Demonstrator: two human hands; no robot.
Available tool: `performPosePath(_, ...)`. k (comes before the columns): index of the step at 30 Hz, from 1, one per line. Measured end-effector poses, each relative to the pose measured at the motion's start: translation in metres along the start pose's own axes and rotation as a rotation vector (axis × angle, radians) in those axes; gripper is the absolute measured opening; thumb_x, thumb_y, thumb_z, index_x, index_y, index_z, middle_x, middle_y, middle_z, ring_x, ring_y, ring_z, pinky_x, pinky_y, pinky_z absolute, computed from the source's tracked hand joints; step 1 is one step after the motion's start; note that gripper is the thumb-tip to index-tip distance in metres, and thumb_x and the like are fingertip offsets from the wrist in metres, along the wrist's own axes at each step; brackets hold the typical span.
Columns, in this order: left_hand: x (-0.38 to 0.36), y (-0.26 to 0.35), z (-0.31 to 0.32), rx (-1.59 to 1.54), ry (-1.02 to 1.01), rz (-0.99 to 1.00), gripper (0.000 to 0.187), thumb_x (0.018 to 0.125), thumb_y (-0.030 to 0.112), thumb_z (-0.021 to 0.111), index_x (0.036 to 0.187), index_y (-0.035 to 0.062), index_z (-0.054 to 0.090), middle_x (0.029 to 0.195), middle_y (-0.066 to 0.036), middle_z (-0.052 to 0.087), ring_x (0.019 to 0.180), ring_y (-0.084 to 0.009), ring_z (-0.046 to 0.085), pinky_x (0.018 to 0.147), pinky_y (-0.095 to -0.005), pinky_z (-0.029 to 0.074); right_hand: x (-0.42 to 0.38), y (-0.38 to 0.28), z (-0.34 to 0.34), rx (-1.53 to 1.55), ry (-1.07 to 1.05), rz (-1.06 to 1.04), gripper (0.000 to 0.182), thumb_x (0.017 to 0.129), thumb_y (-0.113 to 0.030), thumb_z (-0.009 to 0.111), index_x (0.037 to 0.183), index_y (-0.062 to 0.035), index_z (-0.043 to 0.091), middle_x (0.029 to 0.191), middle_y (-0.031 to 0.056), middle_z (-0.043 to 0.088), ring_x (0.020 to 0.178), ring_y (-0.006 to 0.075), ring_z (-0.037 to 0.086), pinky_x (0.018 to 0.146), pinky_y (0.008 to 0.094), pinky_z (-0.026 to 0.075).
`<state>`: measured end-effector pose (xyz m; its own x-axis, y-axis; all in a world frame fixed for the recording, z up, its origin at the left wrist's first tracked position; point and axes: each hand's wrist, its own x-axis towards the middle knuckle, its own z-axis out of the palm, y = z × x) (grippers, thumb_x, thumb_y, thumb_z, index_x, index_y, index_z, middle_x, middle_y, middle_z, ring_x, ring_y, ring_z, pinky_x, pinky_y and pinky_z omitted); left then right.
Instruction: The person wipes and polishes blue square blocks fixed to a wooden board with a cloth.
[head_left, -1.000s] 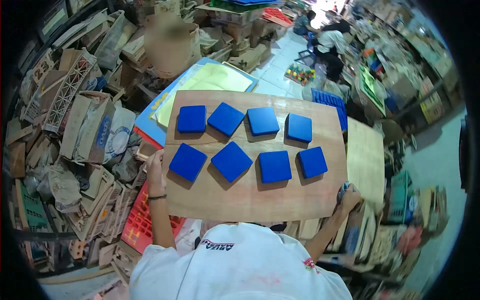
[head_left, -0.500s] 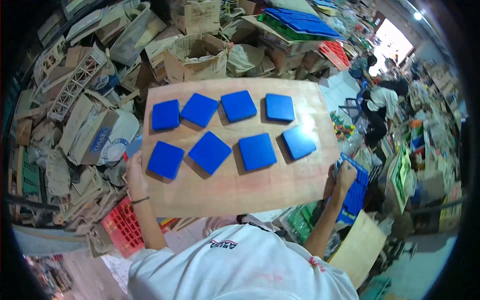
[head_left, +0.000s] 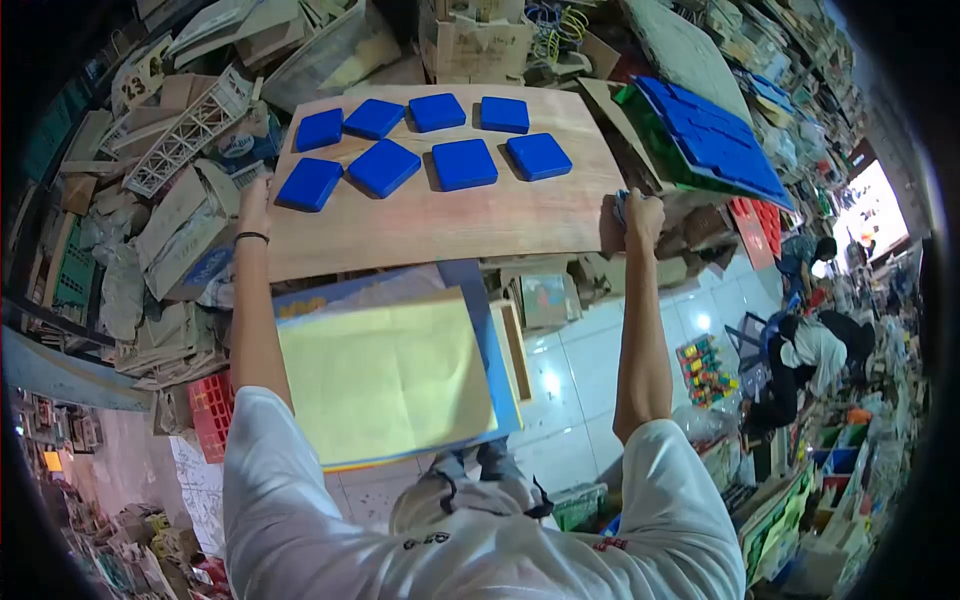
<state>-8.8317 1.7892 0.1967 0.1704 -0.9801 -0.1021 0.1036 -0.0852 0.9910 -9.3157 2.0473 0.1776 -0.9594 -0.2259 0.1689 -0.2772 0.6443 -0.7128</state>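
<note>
A thin wooden board (head_left: 480, 222) is held out in front of me, with several blue square blocks (head_left: 464, 164) lying in two rows on its top. My left hand (head_left: 254, 198) is closed around the board's left edge, its fingers partly hidden. At the right edge, my right hand (head_left: 643, 216) is closed on the board near its corner. Something small and bluish-grey, like a cloth, shows beside the right fingers; I cannot make it out. Below the board lies a pale yellow sheet (head_left: 390, 370) on a blue-edged panel (head_left: 492, 345).
Cardboard boxes (head_left: 475, 50) and scrap pile up behind the board. A blue plastic panel (head_left: 710, 140) lies at the back right. On the tiled floor (head_left: 570, 390), colourful small pieces (head_left: 707, 370) lie near people (head_left: 815, 350) bending at the right. A red crate (head_left: 210, 415) stands at left.
Both arms have stretched forward, carrying the board and blue blocks away from my body. The yellow sheet and blue-edged panel have come into view beneath. My view has also turned.
</note>
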Motion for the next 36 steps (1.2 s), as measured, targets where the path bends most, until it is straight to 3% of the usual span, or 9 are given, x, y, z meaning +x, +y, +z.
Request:
performPosePath(3, 0.113, -0.054, -0.004, 0.067, -0.157, 0.028, 0.024, 0.077, 0.018, 0.054, 0.086, -0.0035, 0.057, 0.086, -0.009, 0.057, 0.076, -0.018, 0.052, 0.071, -0.0274, 0.04, 0.037, -0.022, 0.053, 0.013, -0.043, 0.027, 0.045, 0.073, -0.035, 0.053, 0.094, 0.0043, 0.061, 0.098, 0.0252, 0.059, 0.094, 0.038, 0.057, 0.082, 0.0435, 0.044)
performPosePath(6, 0.13, -0.068, 0.003, 0.323, -0.03, 0.085, 0.019, 0.076, 0.011, 0.053, 0.076, -0.0072, 0.057, 0.077, -0.007, 0.055, 0.068, -0.0154, 0.048, 0.061, -0.0299, 0.037, 0.049, -0.027, 0.092, -0.003, -0.152, 0.006, 0.043, 0.074, -0.032, 0.054, 0.094, 0.0044, 0.06, 0.1, 0.0249, 0.058, 0.095, 0.038, 0.056, 0.082, 0.0436, 0.044)
performPosePath(13, 0.125, -0.071, 0.009, 0.613, -0.081, 0.152, 0.016, 0.076, 0.007, 0.047, 0.07, -0.0048, 0.056, 0.06, -0.004, 0.049, 0.053, -0.0124, 0.04, 0.05, -0.0298, 0.031, 0.073, -0.017, 0.133, -0.047, -0.158, -0.159, 0.042, 0.072, -0.032, 0.055, 0.09, 0.0056, 0.061, 0.094, 0.0274, 0.059, 0.091, 0.0393, 0.057, 0.08, 0.0437, 0.045)
performPosePath(18, 0.083, -0.059, 0.024, 0.644, -0.154, 0.097, 0.023, 0.083, 0.013, 0.042, 0.083, -0.0039, 0.059, 0.069, -0.006, 0.054, 0.058, -0.0148, 0.047, 0.057, -0.0292, 0.038, 0.12, 0.015, 0.147, 0.04, -0.287, -0.379, 0.041, 0.07, -0.03, 0.056, 0.085, 0.0087, 0.06, 0.086, 0.0323, 0.057, 0.09, 0.0423, 0.056, 0.08, 0.043, 0.044)
performPosePath(21, 0.087, -0.076, 0.014, 0.647, -0.121, 0.005, 0.025, 0.084, 0.019, 0.047, 0.071, -0.0012, 0.055, 0.059, -0.002, 0.044, 0.054, -0.014, 0.04, 0.052, -0.0318, 0.032, 0.119, 0.014, 0.135, 0.005, -0.316, -0.298, 0.042, 0.07, -0.03, 0.057, 0.083, 0.0098, 0.06, 0.085, 0.0324, 0.057, 0.089, 0.042, 0.056, 0.079, 0.0425, 0.044)
performPosePath(24, 0.097, -0.095, 0.009, 0.729, -0.12, 0.14, 0.033, 0.085, 0.026, 0.047, 0.069, -0.0019, 0.055, 0.061, -0.005, 0.051, 0.057, -0.0163, 0.046, 0.054, -0.0333, 0.034, 0.113, 0.018, 0.135, 0.051, -0.29, -0.257, 0.042, 0.071, -0.029, 0.058, 0.083, 0.0112, 0.059, 0.084, 0.0315, 0.058, 0.088, 0.0414, 0.057, 0.076, 0.0411, 0.045)
performPosePath(28, 0.066, -0.066, 0.026, 0.845, -0.091, 0.049, 0.033, 0.086, 0.025, 0.045, 0.077, -0.0036, 0.057, 0.072, -0.008, 0.056, 0.067, -0.0187, 0.052, 0.065, -0.033, 0.04, 0.109, 0.016, 0.139, 0.077, -0.189, -0.228, 0.044, 0.073, -0.031, 0.058, 0.086, 0.0113, 0.059, 0.085, 0.0292, 0.059, 0.087, 0.0385, 0.059, 0.073, 0.039, 0.045)
performPosePath(30, 0.104, -0.09, 0.007, 0.789, -0.177, 0.07, 0.034, 0.087, 0.027, 0.044, 0.078, -0.0032, 0.056, 0.073, -0.008, 0.056, 0.067, -0.0189, 0.052, 0.064, -0.0333, 0.04, 0.111, 0.014, 0.136, 0.078, -0.178, -0.218, 0.044, 0.073, -0.032, 0.059, 0.086, 0.0105, 0.059, 0.085, 0.0293, 0.059, 0.086, 0.0381, 0.059, 0.073, 0.0391, 0.045)
performPosePath(36, 0.063, -0.081, 0.022, 0.599, -0.14, 0.052, 0.031, 0.084, 0.027, 0.047, 0.072, -0.0008, 0.049, 0.065, -0.004, 0.045, 0.064, -0.0147, 0.044, 0.06, -0.0308, 0.036, 0.125, 0.026, 0.12, -0.005, -0.338, -0.233, 0.045, 0.073, -0.034, 0.059, 0.089, 0.0071, 0.061, 0.085, 0.0278, 0.06, 0.086, 0.0362, 0.06, 0.073, 0.0388, 0.046)
